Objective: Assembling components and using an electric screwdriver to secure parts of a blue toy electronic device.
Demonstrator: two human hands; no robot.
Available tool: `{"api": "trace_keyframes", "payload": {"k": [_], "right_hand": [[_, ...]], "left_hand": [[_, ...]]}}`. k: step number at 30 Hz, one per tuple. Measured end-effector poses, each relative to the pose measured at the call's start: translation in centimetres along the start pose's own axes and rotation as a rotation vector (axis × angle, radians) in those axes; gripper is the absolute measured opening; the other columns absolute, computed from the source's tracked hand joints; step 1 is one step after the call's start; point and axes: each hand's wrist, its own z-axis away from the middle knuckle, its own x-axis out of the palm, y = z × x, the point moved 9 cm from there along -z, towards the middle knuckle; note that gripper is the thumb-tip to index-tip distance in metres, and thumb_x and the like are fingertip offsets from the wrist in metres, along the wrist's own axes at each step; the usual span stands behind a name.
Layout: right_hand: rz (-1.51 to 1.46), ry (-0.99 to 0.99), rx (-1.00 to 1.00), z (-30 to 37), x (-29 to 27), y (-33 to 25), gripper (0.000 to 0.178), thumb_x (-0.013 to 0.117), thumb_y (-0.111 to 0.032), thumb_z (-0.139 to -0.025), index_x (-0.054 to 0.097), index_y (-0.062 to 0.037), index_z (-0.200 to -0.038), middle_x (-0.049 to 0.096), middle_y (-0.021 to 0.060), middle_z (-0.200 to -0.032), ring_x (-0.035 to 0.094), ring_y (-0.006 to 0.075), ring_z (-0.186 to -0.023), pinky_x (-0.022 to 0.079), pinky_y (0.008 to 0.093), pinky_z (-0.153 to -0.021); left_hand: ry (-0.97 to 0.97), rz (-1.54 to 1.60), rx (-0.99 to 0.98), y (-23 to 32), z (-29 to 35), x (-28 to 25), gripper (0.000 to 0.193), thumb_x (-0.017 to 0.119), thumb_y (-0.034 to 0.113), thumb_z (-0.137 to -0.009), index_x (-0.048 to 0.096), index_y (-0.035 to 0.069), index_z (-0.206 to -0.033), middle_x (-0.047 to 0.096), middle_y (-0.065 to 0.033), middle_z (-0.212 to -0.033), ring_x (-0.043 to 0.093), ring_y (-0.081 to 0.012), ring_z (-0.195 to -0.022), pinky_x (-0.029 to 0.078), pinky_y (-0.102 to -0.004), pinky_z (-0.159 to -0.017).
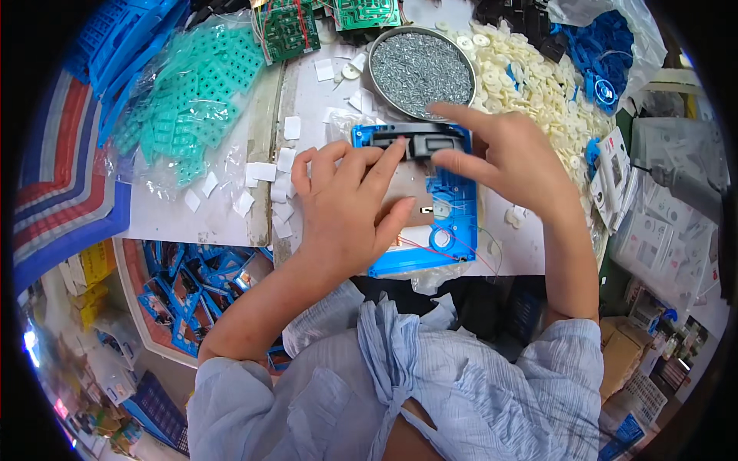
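Observation:
A blue plastic casing [465, 253] lies at the table's front edge, with thin red wires and a brownish flat board [406, 183] inside. Across its far end sits a black plastic part [438, 144]. My left hand [342, 211] rests over the casing's left side, fingers spread, its index fingertip touching the black part. My right hand [519, 157] hovers over the casing's far right corner. Its thumb and index finger stand apart, the thumb by the black part and the index near the rim of a round metal bowl [371, 73] of small silvery screws. Its other fingers are curled and partly hidden.
Cream plastic discs [530, 84] are heaped right of the bowl. Bagged turquoise parts [192, 92] lie at left, white paper squares [261, 170] nearer. Green circuit boards [288, 34] stand at the back. A bin [127, 269] with blue assemblies sits below the table's left side.

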Motion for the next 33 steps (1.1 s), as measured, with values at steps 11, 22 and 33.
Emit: {"api": "trace_keyframes", "payload": {"k": [11, 22, 33], "right_hand": [[0.215, 0.476, -0.485, 3.4, 0.7, -2.4, 0.034, 0.082, -0.012, -0.077, 0.071, -0.0057, -0.108, 0.065, 0.0078, -0.080, 0.065, 0.0254, -0.069, 0.051, 0.0359, -0.057], [-0.744, 0.223, -0.262, 0.7, -6.5, 4.2, 0.087, 0.083, -0.027, -0.083, 0.041, -0.0012, -0.154, 0.060, 0.0257, -0.130, 0.063, 0.0314, -0.113, 0.055, 0.0451, -0.092], [-1.061, 0.151, -0.656, 0.4, -11.8, -2.6, 0.072, 0.059, -0.032, -0.098, 0.034, 0.0045, -0.155, 0.055, 0.0033, -0.090, 0.047, 0.0132, -0.074, 0.042, 0.0420, -0.089]], "left_hand": [[-0.024, -0.078, 0.036, 0.9, -0.2, 0.0, 0.059, 0.076, 0.030, -0.078, 0.067, 0.010, -0.133, 0.062, -0.0027, -0.111, 0.050, -0.0270, -0.117, 0.025, -0.0568, -0.106], [-0.129, -0.073, 0.235, 1.3, -1.9, -0.1, 0.054, 0.078, 0.029, -0.075, 0.069, 0.007, -0.124, 0.063, -0.0071, -0.129, 0.053, -0.0267, -0.130, 0.023, -0.0619, -0.112], [-0.158, -0.056, 0.409, -1.8, -15.5, 6.8, 0.016, 0.075, 0.028, -0.085, 0.072, 0.013, -0.088, 0.067, -0.0035, -0.094, 0.062, -0.0244, -0.107, 0.041, -0.0503, -0.094]]}}
